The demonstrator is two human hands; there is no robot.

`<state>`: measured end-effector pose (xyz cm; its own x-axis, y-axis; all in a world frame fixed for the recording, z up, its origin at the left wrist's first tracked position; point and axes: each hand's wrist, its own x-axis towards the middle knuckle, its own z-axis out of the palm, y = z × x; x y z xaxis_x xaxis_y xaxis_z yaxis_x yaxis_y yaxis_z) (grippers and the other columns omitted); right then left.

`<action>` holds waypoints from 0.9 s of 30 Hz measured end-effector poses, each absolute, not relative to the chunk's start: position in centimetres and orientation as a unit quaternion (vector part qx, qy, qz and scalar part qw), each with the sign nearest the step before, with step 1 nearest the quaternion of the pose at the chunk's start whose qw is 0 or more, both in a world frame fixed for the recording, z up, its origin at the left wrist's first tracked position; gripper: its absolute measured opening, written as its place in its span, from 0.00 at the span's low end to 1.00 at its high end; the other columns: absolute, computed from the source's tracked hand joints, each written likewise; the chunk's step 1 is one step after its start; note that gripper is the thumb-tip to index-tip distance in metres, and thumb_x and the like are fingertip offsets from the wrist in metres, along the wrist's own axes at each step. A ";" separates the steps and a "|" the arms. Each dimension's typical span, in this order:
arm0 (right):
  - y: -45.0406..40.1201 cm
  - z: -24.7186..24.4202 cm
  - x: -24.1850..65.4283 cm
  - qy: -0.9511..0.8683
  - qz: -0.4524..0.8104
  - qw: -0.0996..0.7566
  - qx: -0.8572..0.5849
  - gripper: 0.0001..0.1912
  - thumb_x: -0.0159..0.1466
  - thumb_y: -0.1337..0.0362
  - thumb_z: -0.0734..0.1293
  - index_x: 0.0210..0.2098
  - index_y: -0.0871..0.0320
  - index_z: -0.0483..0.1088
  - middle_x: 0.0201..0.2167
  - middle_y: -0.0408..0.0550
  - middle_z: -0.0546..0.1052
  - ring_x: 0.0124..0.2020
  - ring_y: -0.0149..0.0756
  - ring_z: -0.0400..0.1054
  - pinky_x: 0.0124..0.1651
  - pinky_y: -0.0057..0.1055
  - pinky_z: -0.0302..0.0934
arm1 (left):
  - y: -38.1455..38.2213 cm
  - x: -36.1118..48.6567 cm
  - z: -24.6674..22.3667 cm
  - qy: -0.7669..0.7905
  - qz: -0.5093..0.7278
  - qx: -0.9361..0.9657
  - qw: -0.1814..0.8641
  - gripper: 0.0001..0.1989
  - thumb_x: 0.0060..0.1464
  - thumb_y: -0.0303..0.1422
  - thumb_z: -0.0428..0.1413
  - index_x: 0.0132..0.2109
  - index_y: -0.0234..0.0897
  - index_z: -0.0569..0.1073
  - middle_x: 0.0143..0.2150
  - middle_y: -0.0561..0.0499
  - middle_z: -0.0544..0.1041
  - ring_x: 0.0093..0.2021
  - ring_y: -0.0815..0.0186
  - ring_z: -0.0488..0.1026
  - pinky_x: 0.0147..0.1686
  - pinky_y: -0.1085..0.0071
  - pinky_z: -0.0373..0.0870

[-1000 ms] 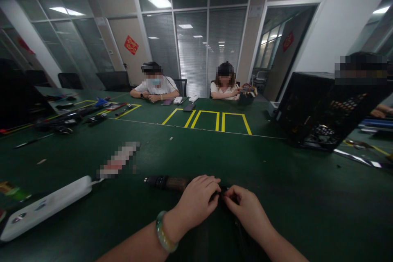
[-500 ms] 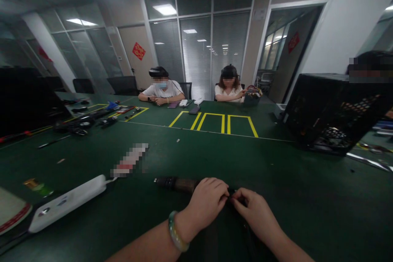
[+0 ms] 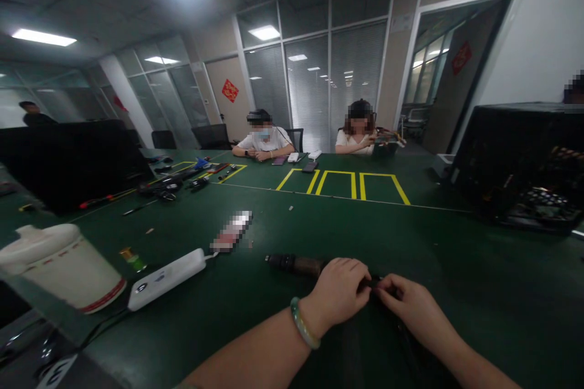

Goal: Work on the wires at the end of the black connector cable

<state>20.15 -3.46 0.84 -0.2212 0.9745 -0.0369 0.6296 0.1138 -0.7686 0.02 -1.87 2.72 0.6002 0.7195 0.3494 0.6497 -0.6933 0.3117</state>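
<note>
My left hand [image 3: 337, 292] is half curled over a dark stick [image 3: 305, 265] lying on the desk [image 3: 228, 328], its tip pointing left; I cannot tell whether the fingers grip it. My right hand [image 3: 413, 304] is pinched nearly closed just beside the left fingers; what, if anything, it holds is too dark to make out. Left of both hands, a long white box [image 3: 168, 279] lies near a lidded jar [image 3: 70, 267].
</note>
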 end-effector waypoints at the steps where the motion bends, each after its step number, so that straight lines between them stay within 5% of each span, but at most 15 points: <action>1: -3.5 0.9 20.2 -0.702 0.343 0.252 -0.571 0.13 0.63 0.55 0.63 0.35 0.54 0.75 0.33 0.43 0.78 0.33 0.37 0.72 0.33 0.27 0.59 | -1.9 0.0 2.7 0.380 0.230 0.893 0.076 0.07 0.57 0.31 0.57 0.44 0.38 0.70 0.45 0.51 0.75 0.47 0.63 0.70 0.51 0.64 0.64; 27: -3.1 0.9 19.8 -0.686 0.353 0.269 -0.576 0.10 0.62 0.59 0.63 0.31 0.54 0.75 0.30 0.42 0.78 0.31 0.36 0.70 0.32 0.26 0.58 | -1.1 0.4 1.4 0.395 0.244 0.879 0.109 0.03 0.58 0.30 0.57 0.41 0.40 0.73 0.45 0.53 0.75 0.48 0.64 0.70 0.51 0.63 0.63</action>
